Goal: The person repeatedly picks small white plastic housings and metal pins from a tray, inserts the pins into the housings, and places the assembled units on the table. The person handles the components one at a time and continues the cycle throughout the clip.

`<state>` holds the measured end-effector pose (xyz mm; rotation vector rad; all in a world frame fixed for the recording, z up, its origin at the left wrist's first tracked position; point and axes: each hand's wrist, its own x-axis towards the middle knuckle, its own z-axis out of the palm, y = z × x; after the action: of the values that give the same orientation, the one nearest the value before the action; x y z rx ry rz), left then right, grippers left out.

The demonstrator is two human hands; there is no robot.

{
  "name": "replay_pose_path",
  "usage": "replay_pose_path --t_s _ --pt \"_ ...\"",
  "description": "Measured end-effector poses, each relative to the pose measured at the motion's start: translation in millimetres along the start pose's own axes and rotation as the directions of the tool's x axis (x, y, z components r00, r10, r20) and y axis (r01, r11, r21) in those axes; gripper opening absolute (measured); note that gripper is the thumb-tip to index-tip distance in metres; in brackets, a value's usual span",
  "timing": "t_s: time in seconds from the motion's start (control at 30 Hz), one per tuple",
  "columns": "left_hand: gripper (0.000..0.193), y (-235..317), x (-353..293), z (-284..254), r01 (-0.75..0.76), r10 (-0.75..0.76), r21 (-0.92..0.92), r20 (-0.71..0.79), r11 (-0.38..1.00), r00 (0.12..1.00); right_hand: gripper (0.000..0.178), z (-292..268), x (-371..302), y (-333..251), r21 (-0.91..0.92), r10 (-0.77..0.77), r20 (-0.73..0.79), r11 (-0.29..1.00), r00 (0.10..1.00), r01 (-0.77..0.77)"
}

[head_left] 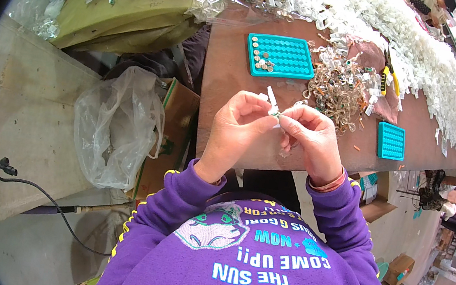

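Note:
Just past the table's near edge, my left hand [240, 128] and my right hand [316, 137] meet with fingertips pinched together. Between them is a small white and green piece [275, 113], with a narrow white strip standing up from it; its exact kind is too small to make out. Both hands are closed on it. Beyond my hands lies a teal tray [294, 77] of small pockets, with several small round silvery discs [264, 64] along its left part. To the right of it is a tangled heap of small wired parts [337, 88].
Yellow-handled pliers [388, 75] rest on a reddish cloth [389, 107] beside the heap. A second teal tray [391, 141] lies to the right. White plastic pieces [429, 60] are piled across the table's far side. Left of the table, a clear plastic bag [114, 131] hangs by a cardboard box [174, 128].

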<state>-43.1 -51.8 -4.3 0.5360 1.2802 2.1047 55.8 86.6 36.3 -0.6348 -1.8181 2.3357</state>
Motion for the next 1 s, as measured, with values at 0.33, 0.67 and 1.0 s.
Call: replay_pose_path --t_s 0.33,0.67,1.0 --pt "0.017 11 -1 -14 0.158 -0.11 -0.091 0.394 0.983 0.912 0.019 -14 6 -4 0.227 0.189 0.382 0.93 0.905 -0.29" --pt "0.012 -1 -7 3 -0.062 0.063 0.024 -0.068 0.998 0.996 0.014 1 -9 7 -0.253 -0.128 0.018 0.959 0.992 0.128" --pt "0.011 -8 -8 -5 -0.156 0.158 0.08 -0.024 0.985 0.987 0.007 11 -12 7 -0.523 -0.306 -0.047 0.818 0.951 0.238"
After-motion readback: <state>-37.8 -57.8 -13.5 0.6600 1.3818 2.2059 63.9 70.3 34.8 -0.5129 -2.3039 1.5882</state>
